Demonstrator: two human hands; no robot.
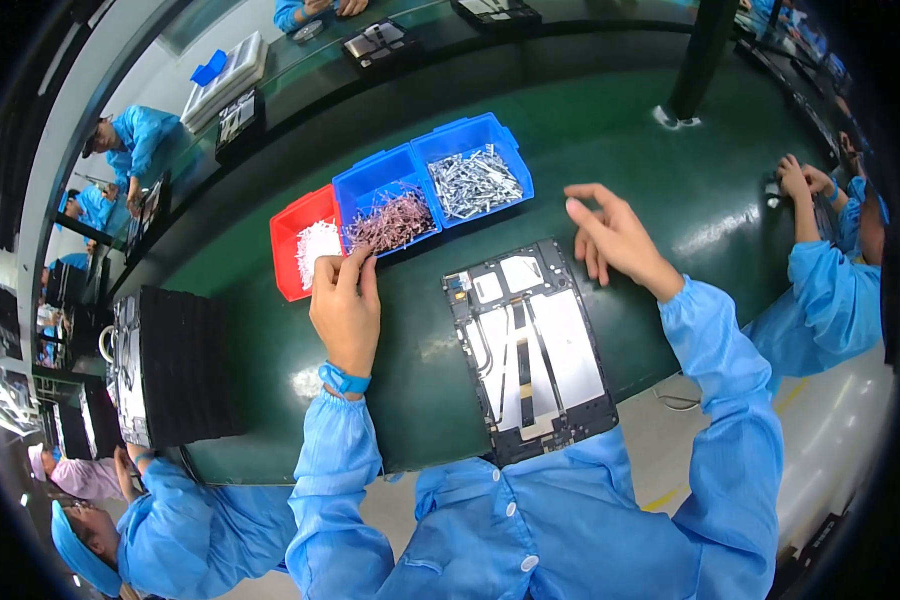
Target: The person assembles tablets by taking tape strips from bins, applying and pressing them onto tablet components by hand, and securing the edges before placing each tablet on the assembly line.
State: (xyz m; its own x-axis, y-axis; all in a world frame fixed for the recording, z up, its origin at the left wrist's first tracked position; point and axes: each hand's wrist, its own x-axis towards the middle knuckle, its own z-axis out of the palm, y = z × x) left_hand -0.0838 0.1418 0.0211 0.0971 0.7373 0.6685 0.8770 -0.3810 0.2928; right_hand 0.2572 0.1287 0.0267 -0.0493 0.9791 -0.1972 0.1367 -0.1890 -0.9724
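Centrally, a flat black-framed device [567,330] with silvery panels is laid at the near edge of a green tabletop [410,400], tilted slightly. Of the two hands, the left hand [345,315] is held with thumb and fingertips drawn together at the near edge of a blue middle bin [370,178], filled with pinkish-brown pieces [397,215]; whether anything is gripped cannot be told. The right hand [615,240] is held empty, fingers loosely spread, just beyond the device's far right corner. The middle bin is flanked by a red bin [284,235] of white pieces on the left and a blue bin [470,135] of silvery pieces on the right.
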